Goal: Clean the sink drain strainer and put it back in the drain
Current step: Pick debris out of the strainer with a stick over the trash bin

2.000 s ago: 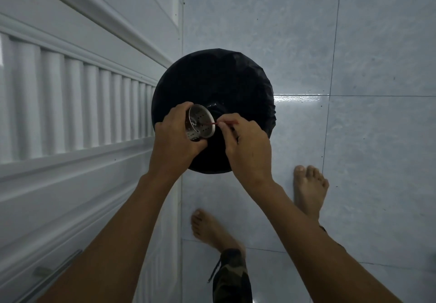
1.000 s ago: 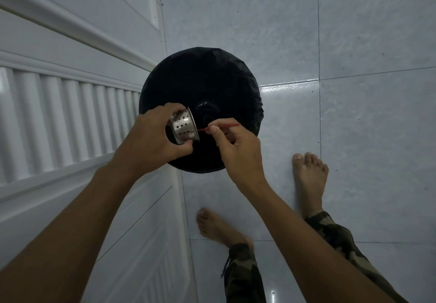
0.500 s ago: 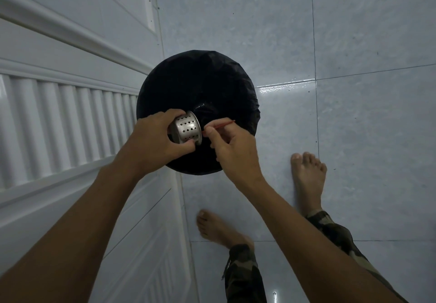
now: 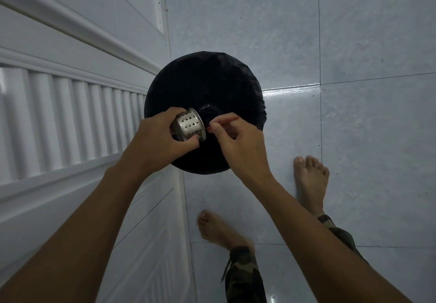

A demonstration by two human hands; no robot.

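Observation:
My left hand (image 4: 155,144) grips the steel sink strainer (image 4: 190,125), a small perforated cup lying on its side with its rim turned right. My right hand (image 4: 238,142) pinches a thin red stick (image 4: 230,120) whose tip meets the strainer's rim. Both hands hover over a round bin lined with a black bag (image 4: 205,85). The inside of the strainer is hidden from me.
A white panelled door with louvre slats (image 4: 75,114) runs along the left. Pale blue floor tiles (image 4: 354,137) spread to the right. My two bare feet (image 4: 310,180) stand on the tiles just below the bin.
The left hand has rolled the strainer from showing its open inside to showing its perforated side wall. The right hand's stick stays at the rim. The view shifted slightly.

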